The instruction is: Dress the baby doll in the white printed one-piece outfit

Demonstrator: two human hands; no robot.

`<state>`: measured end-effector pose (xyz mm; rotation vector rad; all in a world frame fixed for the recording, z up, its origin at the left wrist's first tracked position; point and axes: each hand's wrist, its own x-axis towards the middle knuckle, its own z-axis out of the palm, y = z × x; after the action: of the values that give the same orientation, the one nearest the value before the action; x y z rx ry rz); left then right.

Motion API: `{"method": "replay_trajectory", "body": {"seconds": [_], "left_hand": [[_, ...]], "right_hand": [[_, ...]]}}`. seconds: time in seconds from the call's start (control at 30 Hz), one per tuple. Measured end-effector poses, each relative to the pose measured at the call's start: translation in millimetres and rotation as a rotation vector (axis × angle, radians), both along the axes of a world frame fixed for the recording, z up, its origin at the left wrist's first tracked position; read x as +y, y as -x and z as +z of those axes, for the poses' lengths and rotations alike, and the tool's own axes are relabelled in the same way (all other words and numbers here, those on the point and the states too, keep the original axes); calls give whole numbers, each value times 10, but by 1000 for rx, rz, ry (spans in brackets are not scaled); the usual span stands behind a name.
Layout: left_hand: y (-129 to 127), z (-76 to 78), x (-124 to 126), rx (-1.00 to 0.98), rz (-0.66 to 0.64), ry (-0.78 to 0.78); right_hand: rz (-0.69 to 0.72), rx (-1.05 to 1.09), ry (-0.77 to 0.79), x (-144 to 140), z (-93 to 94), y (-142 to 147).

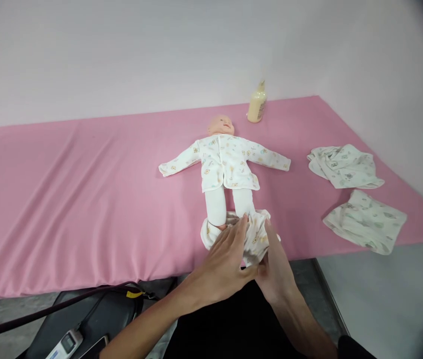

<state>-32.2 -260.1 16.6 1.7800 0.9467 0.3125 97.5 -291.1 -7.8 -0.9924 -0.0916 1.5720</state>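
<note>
A baby doll (pixel 222 125) lies on its back, head toward the wall, in a white patterned jacket (pixel 230 157) with both sleeves spread out. White leggings-like covering shows on its legs (pixel 216 204). Matching baby pants (pixel 256 237) are bunched around its feet at the front edge of the bed. My left hand (pixel 226 264) grips the bunched cloth from the left, near the doll's foot. On the other side, my right hand (pixel 276 269) holds the same cloth, thumbs close together below it. The cloth and my hands partly hide the feet.
A pink sheet (pixel 114 199) covers the bed. A cream pump bottle (pixel 257 105) stands near the wall. Two patterned cloths, one farther back (pixel 346 167) and one nearer (pixel 366 222), lie at the right. Below left, a dark stool (pixel 92 319) holds a small device (pixel 67 344).
</note>
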Motion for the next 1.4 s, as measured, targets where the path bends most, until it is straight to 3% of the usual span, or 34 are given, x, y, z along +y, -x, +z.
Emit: {"method": "replay_trajectory", "body": {"seconds": [0.23, 0.43, 0.6, 0.77, 0.93, 1.2, 1.4], "left_hand": [[-208, -142, -40, 243, 133, -238], [-181, -83, 26, 300, 80, -310], [-176, -147, 52, 248, 60, -385], [-146, -232, 86, 125, 104, -368], [-165, -222, 146, 49, 182, -354], [-199, -240, 306, -1, 358, -245], [-242, -229, 347, -121, 406, -109]], "right_hand": [[133, 62, -8, -72, -16, -58], [189, 30, -244, -159, 24, -107], [221, -59, -285, -261, -84, -146], [319, -110, -292, -379, -144, -183], [296, -312, -246, -425, -164, -216], [428, -564, -261, -377, -34, -429], [288, -1018, -332, -314, -3, -372]]}}
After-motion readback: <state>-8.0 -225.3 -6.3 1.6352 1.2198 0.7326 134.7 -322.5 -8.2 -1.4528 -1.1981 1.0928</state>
